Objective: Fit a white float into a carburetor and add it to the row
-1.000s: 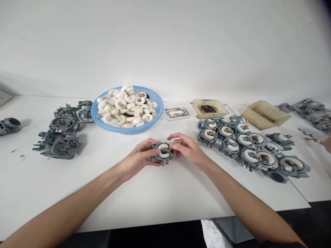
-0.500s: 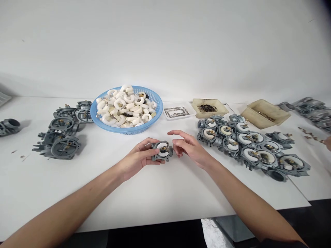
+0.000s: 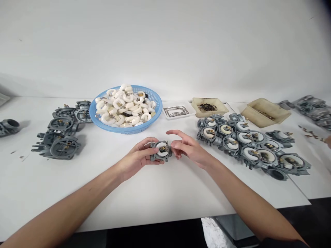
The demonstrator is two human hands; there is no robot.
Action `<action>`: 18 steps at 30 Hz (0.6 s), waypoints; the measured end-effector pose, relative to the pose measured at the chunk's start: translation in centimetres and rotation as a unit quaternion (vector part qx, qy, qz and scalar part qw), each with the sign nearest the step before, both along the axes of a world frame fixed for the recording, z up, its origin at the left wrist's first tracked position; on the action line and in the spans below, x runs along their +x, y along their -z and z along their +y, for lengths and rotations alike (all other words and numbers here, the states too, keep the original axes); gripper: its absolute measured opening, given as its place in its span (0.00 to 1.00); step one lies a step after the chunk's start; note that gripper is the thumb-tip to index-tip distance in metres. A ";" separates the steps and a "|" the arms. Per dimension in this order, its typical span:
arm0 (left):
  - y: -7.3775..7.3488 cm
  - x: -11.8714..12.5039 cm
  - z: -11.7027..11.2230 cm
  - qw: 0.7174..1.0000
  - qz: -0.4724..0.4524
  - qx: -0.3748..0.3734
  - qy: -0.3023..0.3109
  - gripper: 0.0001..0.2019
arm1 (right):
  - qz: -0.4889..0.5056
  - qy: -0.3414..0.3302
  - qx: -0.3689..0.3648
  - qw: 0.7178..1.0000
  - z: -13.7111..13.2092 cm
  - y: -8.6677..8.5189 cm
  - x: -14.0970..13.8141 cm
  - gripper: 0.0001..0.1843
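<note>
Since 0.5 s ago, the right hand (image 3: 190, 148) has closed the small gap to the carburetor body (image 3: 160, 151); its fingertips now lie at the body's right edge, though contact cannot be confirmed. This hand is loosely open, index finger extended. The left hand (image 3: 134, 158) grips the body from the left, just above the white table (image 3: 155, 196), at centre. Behind it stands a blue basket (image 3: 124, 130) of white floats (image 3: 121, 106). Bare grey bodies (image 3: 60, 136) lie at left; bodies fitted with floats (image 3: 248, 144) lie at right. A clip tray (image 3: 177, 112) and 2 beige tubs (image 3: 209, 107) sit beyond.
</note>
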State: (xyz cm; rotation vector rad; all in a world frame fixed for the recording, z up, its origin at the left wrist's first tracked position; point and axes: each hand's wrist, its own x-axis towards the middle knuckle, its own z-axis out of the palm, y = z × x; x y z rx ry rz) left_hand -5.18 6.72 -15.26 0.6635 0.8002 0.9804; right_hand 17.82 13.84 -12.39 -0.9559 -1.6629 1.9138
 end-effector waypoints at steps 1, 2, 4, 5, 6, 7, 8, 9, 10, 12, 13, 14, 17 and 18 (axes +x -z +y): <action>0.0 0.0 0.0 1.000 -0.001 -0.002 0.000 0.17 | 0.001 -0.004 -0.007 1.000 0.0 0.0 0.0 0.22; 0.0 -0.1 0.0 1.000 0.000 -0.003 0.001 0.17 | 0.001 -0.009 -0.012 1.000 0.0 -0.1 0.0 0.20; 0.0 -0.1 0.0 1.000 0.003 -0.003 0.006 0.17 | -0.004 -0.018 -0.017 1.000 0.0 -0.1 0.0 0.17; 0.0 -0.1 -0.1 1.000 0.005 -0.002 0.008 0.17 | -0.005 -0.016 -0.018 1.000 0.0 0.0 0.1 0.17; 0.0 -0.1 -0.1 1.000 0.005 -0.001 0.009 0.16 | -0.004 -0.010 -0.019 1.000 0.0 -0.1 0.1 0.18; -0.1 0.0 0.0 1.000 0.005 0.000 0.008 0.16 | -0.003 -0.003 -0.019 1.000 0.0 -0.1 0.1 0.19; -0.1 0.0 0.0 1.000 0.006 0.002 0.007 0.16 | -0.004 0.001 -0.018 1.000 0.1 -0.1 0.1 0.20; -0.1 0.0 0.0 1.000 0.006 0.002 0.005 0.16 | -0.005 0.001 -0.017 1.000 0.1 -0.1 0.1 0.19; -0.1 0.1 0.0 1.000 0.007 0.002 0.004 0.16 | -0.005 0.000 -0.017 1.000 0.1 -0.1 0.1 0.18; 0.0 0.1 0.0 1.000 0.006 0.002 0.002 0.16 | -0.005 -0.001 -0.016 1.000 0.1 -0.2 0.1 0.18; 0.0 0.1 0.0 1.000 0.006 0.002 0.001 0.16 | -0.003 0.000 -0.017 1.000 0.1 -0.2 0.1 0.19; 0.0 0.1 0.0 1.000 0.005 0.002 0.000 0.16 | -0.002 0.000 -0.017 1.000 0.1 -0.1 0.0 0.19; 0.1 0.0 0.0 1.000 0.003 0.005 -0.003 0.16 | 0.000 0.002 -0.019 1.000 0.1 -0.1 0.0 0.17; 0.2 0.0 0.0 1.000 0.002 0.005 -0.002 0.16 | 0.001 0.006 -0.020 1.000 0.1 -0.1 0.0 0.17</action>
